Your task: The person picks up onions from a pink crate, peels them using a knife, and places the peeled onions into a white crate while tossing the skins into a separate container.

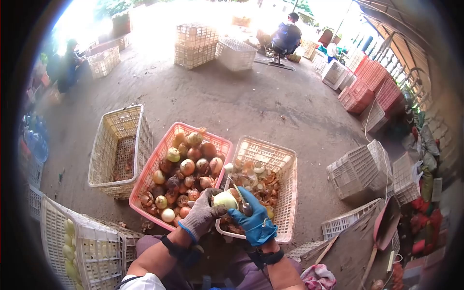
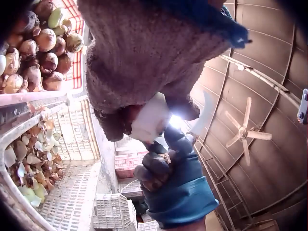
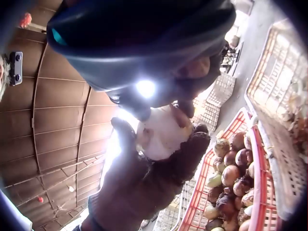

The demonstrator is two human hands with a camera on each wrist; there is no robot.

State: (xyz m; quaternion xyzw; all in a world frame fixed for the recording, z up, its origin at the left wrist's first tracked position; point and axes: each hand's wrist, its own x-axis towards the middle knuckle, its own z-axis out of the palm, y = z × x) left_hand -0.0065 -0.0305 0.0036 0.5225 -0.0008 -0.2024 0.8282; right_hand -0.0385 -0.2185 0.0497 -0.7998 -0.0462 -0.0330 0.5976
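My left hand (image 1: 203, 215), in a grey knit glove, grips a partly peeled onion (image 1: 225, 200) with pale flesh showing. Close against it on the right is my right hand (image 1: 256, 220) in a blue rubber glove, fingers curled round a knife. The knife's curved blade (image 2: 204, 114) sticks out past the thumb in the left wrist view. Both hands are over the near edges of two crates. Unpeeled onions (image 1: 187, 166) fill the pink crate (image 1: 153, 164). Onion skins (image 1: 270, 186) lie in the white crate (image 1: 288, 193) beside it.
Another white crate (image 1: 145, 145) stands left of the pink one. At the near left, a crate (image 1: 99, 241) holds pale onions. Stacked crates (image 1: 195, 43) stand farther back, with a seated person (image 1: 286, 38) beyond. More crates (image 1: 360, 169) line the right side, near a long-handled scoop (image 1: 386, 222).
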